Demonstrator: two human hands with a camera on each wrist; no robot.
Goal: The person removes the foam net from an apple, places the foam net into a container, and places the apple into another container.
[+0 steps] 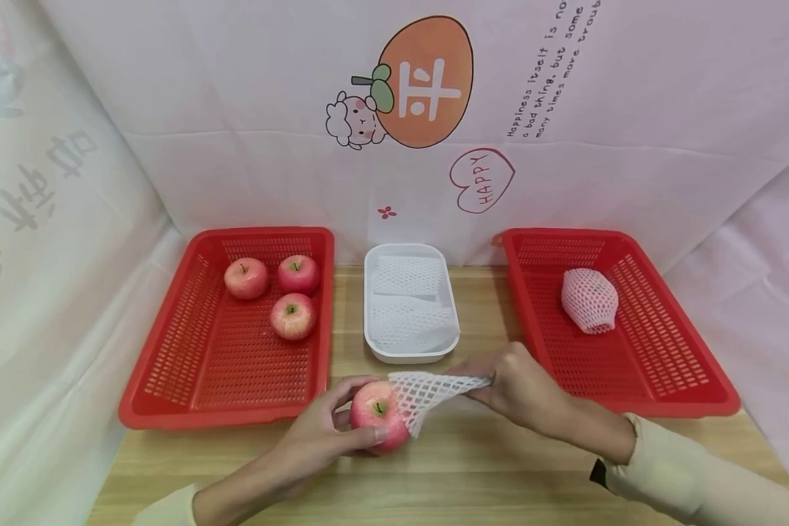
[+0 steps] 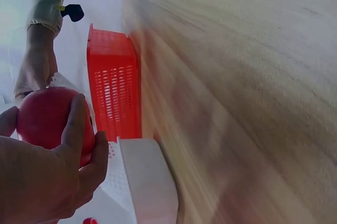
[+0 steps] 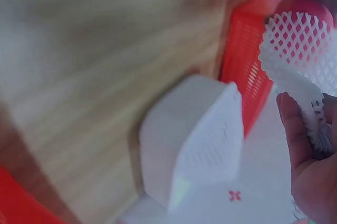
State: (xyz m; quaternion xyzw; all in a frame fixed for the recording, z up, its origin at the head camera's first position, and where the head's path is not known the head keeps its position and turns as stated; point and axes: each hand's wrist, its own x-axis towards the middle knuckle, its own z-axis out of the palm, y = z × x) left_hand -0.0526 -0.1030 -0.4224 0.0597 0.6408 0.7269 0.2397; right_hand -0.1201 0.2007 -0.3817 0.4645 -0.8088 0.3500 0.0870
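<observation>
My left hand (image 1: pixel 325 427) grips a red apple (image 1: pixel 372 410), thumb on the near side, fingers round the far side. In the left wrist view the fingers curl about the apple (image 2: pixel 50 116). My right hand (image 1: pixel 516 383) pinches the narrow end of a white foam fruit net (image 1: pixel 434 391). The net's wide mouth lies against the right side of the apple, its stem still bare. From the right wrist the net (image 3: pixel 297 58) shows flared over part of the apple, its tail held between thumb and fingers.
Three apples (image 1: pixel 292 316) sit in the left red basket (image 1: pixel 141 365). A white tray (image 1: pixel 412 358) of flattened foam nets (image 1: pixel 408 314) stands in the middle. The right red basket (image 1: pixel 690 380) holds one netted apple (image 1: pixel 589 300). White printed cloth (image 1: pixel 269 95) rises behind.
</observation>
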